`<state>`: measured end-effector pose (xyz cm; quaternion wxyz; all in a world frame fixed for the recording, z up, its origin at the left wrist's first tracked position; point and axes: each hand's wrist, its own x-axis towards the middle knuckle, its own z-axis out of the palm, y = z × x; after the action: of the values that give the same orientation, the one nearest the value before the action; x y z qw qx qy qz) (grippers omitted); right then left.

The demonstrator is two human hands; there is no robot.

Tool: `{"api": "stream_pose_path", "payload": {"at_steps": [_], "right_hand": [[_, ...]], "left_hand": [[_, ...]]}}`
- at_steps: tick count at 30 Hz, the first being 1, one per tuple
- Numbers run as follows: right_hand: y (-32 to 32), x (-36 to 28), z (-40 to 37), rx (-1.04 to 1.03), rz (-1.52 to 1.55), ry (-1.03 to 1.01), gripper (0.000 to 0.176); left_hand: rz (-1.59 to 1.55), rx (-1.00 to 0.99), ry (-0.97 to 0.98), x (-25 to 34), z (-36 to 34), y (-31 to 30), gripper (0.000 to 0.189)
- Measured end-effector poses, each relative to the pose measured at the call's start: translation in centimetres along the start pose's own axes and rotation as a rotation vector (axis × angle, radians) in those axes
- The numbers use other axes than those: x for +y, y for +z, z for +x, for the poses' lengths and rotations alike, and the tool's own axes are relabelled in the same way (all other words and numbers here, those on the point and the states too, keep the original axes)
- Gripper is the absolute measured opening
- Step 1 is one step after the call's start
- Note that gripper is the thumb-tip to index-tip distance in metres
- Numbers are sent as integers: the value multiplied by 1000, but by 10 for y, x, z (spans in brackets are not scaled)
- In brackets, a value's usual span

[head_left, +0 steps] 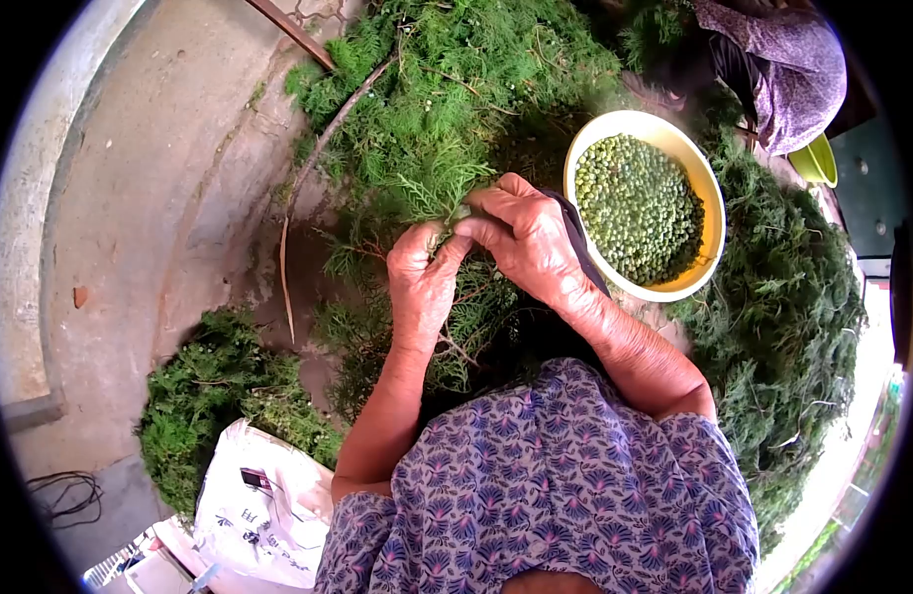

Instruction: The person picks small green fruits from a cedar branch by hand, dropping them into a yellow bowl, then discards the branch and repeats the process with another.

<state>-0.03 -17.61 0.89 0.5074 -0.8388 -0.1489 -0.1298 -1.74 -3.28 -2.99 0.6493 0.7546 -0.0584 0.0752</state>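
Note:
In the head view my left hand (422,269) is closed around the stem of a leafy green conifer sprig (439,188), whose fronds point away from me. My right hand (528,236) meets it at the fingertips, thumb and forefinger pinched on a small pale green cone (461,212) at the sprig's base. Close beside my right wrist stands a yellow basin (716,213), filled with many small round green cones (635,203).
A large heap of cut conifer branches (427,99) lies ahead, with more greenery (773,297) at right and a smaller pile (219,396) at lower left. A white sack (258,505) lies near it. Another person (798,69) bends at upper right beside a green-yellow container (815,161).

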Motion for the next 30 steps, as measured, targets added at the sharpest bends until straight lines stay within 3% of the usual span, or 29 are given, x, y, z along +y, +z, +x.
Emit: {"api": "stream_pose_path", "payload": {"at_steps": [3,5,6,7,9,11,15,18,22,25,27,30], "right_hand": [[3,6,-3,-39,27,-10,23],[7,12,-6,7,390,128,21],[3,5,-7,-4,683,486,19],[0,8,-9,-14,853,631,20],[3,8,-14,135,982,719,19],[-15,10,-7,155,1112,586,13],[-29,20,12,147,1139,543,15],[-34,27,13,-107,1122,602,9],[-25,34,16,-285,869,669,27],[-29,17,15,-390,762,614,33],[-23,30,9,-453,864,536,29],[-16,33,4,-348,876,502,24]], "left_hand": [[46,-17,-25,14,2,0,19],[-107,-26,-108,17,3,0,17],[-177,-39,-111,14,3,0,16],[-246,-52,-114,12,4,-1,15],[-239,-33,-127,11,5,-2,14],[-228,-12,-158,11,3,-2,12],[-333,-28,-147,4,1,-7,12],[-355,-59,-174,3,1,-7,17],[-296,-156,-190,3,3,-11,24],[-267,-180,-176,3,4,-12,25],[-311,-171,-162,5,3,-9,23],[-472,-144,-176,8,0,-7,19]]}}
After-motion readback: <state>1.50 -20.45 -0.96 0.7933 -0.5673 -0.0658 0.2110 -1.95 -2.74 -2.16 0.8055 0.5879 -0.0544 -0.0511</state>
